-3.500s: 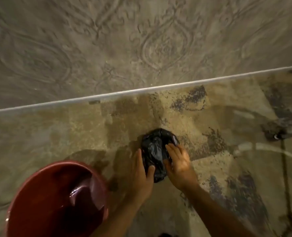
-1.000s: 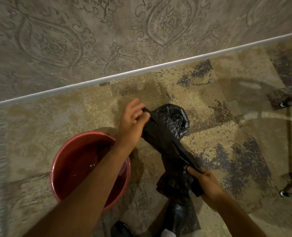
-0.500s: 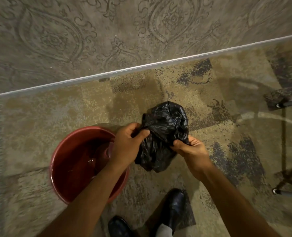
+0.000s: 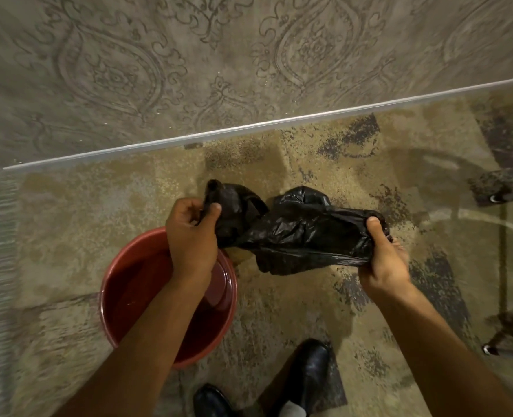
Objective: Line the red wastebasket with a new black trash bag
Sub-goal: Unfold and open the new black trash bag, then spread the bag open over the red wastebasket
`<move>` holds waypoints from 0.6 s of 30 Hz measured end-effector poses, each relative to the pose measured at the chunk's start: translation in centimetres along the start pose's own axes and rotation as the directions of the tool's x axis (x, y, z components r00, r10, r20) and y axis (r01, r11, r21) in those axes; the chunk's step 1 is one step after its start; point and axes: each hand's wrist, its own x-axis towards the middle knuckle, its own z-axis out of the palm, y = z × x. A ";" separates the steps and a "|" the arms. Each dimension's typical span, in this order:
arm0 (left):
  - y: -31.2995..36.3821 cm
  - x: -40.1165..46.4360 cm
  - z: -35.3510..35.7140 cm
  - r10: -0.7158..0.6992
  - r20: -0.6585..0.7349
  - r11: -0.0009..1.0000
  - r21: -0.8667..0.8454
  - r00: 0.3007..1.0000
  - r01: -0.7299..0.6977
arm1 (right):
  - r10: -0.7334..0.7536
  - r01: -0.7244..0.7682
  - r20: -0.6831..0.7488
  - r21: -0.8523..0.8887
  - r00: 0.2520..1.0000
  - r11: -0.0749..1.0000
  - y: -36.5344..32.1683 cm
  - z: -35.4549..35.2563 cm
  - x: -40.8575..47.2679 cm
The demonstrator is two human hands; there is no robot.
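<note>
Where the left hand (image 4: 190, 236) closes, thumb pressed over curled fingers, it pinches 1 bunched end of the black trash bag (image 4: 294, 228), a thin, glossy, crinkled film that catches the light in small creases. Directly below that grip stands the red wastebasket (image 4: 129, 299), a round, smooth plastic tub with a shiny inner wall; its inside looks bare, though the forearm crossing it hides part of the bottom, so that is not certain. Rightward from the left grip the bag stretches in a wrinkled band, held in the air above the patterned carpet (image 4: 279, 296), with a loose fold sagging under the middle. At the far end the right hand (image 4: 381, 260) clamps the other gathered edge, thumb on top and fingers wrapped beneath, wrist tilted up. Both forearms reach forward and the 2 grips sit well apart, the bag taut between them. Below the right grip, 2 glossy black shoes (image 4: 306, 377) stand on the speckled tan and dark carpet. Beyond both hands a pale trim strip (image 4: 249, 126) runs along a grey wall (image 4: 159, 55) embossed with ornamental scrolls.
</note>
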 end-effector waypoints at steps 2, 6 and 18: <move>0.2 0.3 -0.3 -0.048 -0.031 0.998 -0.044 0.998 0.047 | -0.133 0.108 -0.056 -0.323 0.990 0.940 -0.4 -0.8 0.3; 1.3 -0.7 0.2 -0.004 0.139 0.999 -0.039 0.990 0.010 | -0.445 0.472 0.386 -0.876 0.808 0.098 0.3 -1.9 -0.2; 3.4 -0.2 -2.5 0.141 0.308 0.982 0.074 0.941 -0.172 | -0.068 0.757 0.782 -0.573 0.620 0.314 1.7 6.9 -2.9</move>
